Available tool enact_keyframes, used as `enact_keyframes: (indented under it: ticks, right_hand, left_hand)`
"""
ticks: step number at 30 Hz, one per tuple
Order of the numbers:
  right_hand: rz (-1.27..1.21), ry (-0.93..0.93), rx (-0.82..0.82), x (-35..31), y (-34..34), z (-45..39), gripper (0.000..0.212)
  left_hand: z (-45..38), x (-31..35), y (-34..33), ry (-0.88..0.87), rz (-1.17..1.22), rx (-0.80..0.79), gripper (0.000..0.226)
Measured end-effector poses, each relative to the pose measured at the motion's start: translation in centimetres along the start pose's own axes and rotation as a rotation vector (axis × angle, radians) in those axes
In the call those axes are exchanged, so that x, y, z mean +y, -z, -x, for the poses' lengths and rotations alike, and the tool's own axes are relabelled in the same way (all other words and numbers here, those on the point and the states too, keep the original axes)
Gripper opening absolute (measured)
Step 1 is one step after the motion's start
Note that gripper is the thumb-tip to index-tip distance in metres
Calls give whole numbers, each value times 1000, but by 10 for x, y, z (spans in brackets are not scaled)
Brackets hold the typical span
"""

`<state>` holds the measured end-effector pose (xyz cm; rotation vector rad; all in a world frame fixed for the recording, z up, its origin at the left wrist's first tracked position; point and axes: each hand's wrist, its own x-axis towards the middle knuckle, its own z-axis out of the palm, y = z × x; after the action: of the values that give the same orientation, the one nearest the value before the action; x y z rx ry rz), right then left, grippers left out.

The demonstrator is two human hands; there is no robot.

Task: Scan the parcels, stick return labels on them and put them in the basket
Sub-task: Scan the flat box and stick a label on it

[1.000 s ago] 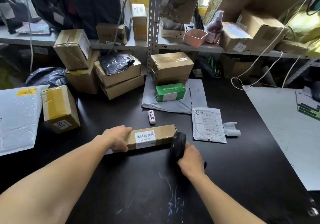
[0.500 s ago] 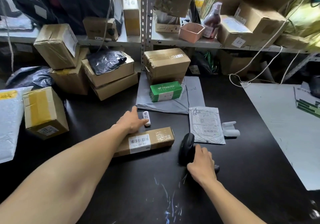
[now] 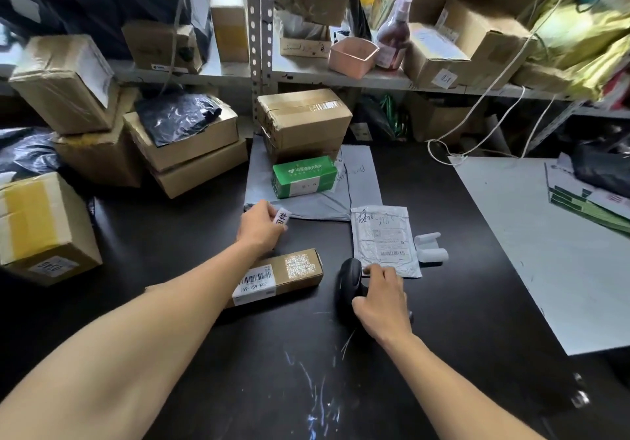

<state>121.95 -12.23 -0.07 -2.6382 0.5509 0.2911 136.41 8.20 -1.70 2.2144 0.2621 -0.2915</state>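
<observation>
My left hand (image 3: 260, 226) grips label roll (image 3: 282, 217) | my right hand (image 3: 383, 298) clasps scanner (image 3: 348, 281) | long parcel (image 3: 283, 276), barcode label "159-159-K02", flat on table (image 3: 443, 320) between both | pink tub (image 3: 353, 56) on shelf: contents unseen

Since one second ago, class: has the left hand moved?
Yes. The left hand left the long box and went away from the person, toward the green box; it now grips the small white label stick.

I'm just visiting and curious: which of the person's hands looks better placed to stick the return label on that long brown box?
Probably the left hand: its fingers already hold the white label roll, just beyond the long box. The right hand is busy on the black scanner.
</observation>
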Motion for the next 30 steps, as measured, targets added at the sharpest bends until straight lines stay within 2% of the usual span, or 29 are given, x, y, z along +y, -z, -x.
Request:
enact_keyframes:
  ticks: [2,4,6,8,10,13,16,19,23,27,30]
  right_hand:
    - [-58,-2,116,-13,3,-4,38]
    - [-180,34,165,-36,10,-7,34]
    - [-335,154,118,-64,19,-5,37]
    - [-454,285,-7,-90,24,0,41]
    - [-453,383,-93,-108,24,9,29]
    - [-414,465,-48,-125,22,23,5]
    - [-477,460,-72,-135,18,30,10]
    - [-573,427,-138,-140,18,34,13]
    - [-777,395,-183,-143,19,35,19]
    - [-981,359,-280,-142,27,35,27]
    - [-1023,374,-343,-140,36,36,33]
  left_hand:
    - [19,7,7,-71,138,-46,25]
    - [40,9,18,-123,271,-133,22]
    - [60,8,32,-190,293,-190,21]
    - [78,4,47,-242,279,-223,23]
    - [94,0,61,-257,302,-239,27]
    - [114,-4,79,-177,499,-201,34]
    - [128,-7,87,-82,690,-118,34]
    - [139,-5,89,34,924,-144,24]
    - [143,-2,87,128,1137,-128,30]
    - [148,1,82,138,1155,-131,35]
    - [151,5,88,134,1184,-122,36]
